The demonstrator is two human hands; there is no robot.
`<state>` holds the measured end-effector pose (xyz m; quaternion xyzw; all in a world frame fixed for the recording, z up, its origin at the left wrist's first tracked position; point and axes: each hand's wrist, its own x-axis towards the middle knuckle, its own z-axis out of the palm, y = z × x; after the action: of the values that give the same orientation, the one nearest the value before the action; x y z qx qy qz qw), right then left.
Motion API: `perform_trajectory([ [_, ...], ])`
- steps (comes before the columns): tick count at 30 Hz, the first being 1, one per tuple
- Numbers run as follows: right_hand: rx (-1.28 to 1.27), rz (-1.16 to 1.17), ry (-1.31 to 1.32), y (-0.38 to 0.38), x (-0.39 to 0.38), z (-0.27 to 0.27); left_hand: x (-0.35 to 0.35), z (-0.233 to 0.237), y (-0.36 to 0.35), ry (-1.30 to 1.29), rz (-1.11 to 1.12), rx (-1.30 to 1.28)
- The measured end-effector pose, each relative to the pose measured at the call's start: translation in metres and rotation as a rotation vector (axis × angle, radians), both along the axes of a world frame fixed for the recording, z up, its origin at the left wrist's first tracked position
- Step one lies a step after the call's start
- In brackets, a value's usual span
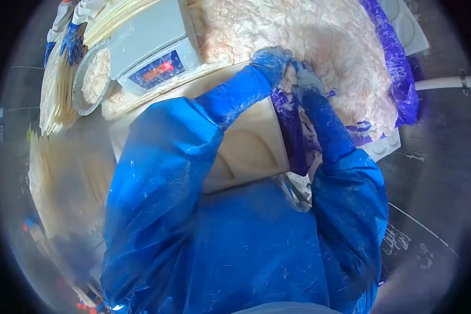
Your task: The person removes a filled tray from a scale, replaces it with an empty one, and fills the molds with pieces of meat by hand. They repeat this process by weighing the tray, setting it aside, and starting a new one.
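Note:
A large heap of pale, wet, soft pieces that look like raw meat [256, 26] lies on purple plastic sheeting [395, 63]. My left hand [273, 63], in a blue glove smeared white, is bent over the heap's near edge with its fingers curled. Beside it, my right hand [307, 79], gloved the same way, has its fingers closed as well. Between the two hands shows a small pale pinkish piece, and both seem to grip it; the fingertips are partly hidden. Under my forearms sits a cream moulded tray [251, 141] with rounded hollows.
A grey scale [152, 39] with a lit red display stands left of the heap. Next to it are a clear bowl [95, 78] of pale bits and stacked cream trays [60, 94]. Another person's blue-gloved hand [72, 44] is at the upper left. A white pipe [439, 82] runs at right.

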<state>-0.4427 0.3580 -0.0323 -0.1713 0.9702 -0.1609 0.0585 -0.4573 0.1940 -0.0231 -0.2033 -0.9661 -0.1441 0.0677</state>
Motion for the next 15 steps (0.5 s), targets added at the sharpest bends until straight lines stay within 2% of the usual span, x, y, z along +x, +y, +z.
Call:
perform_trajectory([
  [1, -0.006, 0.009, -0.02, 0.0, -0.004, -0.016, 0.0, -0.003, 0.006, -0.078, 0.025, -0.059],
  [2, -0.123, -0.072, -0.056, -0.004, -0.011, -0.035, -0.005, -0.012, 0.007, -0.153, 0.065, -0.011],
  [3, -0.239, -0.152, -0.071, -0.005, -0.028, -0.045, -0.014, -0.016, 0.01, -0.143, 0.078, -0.019],
  [4, -0.246, -0.14, -0.068, -0.003, -0.033, -0.044, -0.016, -0.016, 0.014, -0.112, 0.091, -0.019],
  [5, -0.68, -0.152, -0.275, 0.001, -0.03, -0.044, -0.01, -0.006, 0.017, -0.086, 0.103, -0.017],
  [6, -1.112, -0.164, -0.488, 0.003, -0.025, -0.044, -0.009, 0.006, 0.016, -0.202, 0.073, 0.019],
  [7, -1.384, -0.191, -0.641, 0.004, -0.024, -0.04, -0.012, 0.002, 0.012, -0.202, 0.078, 0.016],
  [9, -1.692, -0.232, -0.746, 0.0, -0.027, -0.031, -0.022, -0.009, 0.003, -0.268, 0.047, 0.296],
  [10, -1.789, -0.23, -0.753, -0.003, -0.025, -0.023, -0.021, 0.004, 0.001, -0.404, 0.03, 0.447],
  [11, -1.871, -0.213, -0.752, -0.007, -0.024, -0.015, -0.021, 0.006, -0.006, -0.401, 0.043, 0.447],
  [13, -2.002, -0.135, -0.716, -0.015, -0.018, 0.005, -0.019, 0.01, -0.02, -0.384, -0.071, 0.898],
  [14, -2.055, -0.084, -0.697, -0.02, -0.013, 0.017, -0.012, 0.024, -0.027, -0.323, -0.055, 0.93],
  [15, -2.096, -0.032, -0.685, -0.025, -0.007, 0.029, -0.002, 0.039, -0.037, -0.4, -0.068, 1.137],
])
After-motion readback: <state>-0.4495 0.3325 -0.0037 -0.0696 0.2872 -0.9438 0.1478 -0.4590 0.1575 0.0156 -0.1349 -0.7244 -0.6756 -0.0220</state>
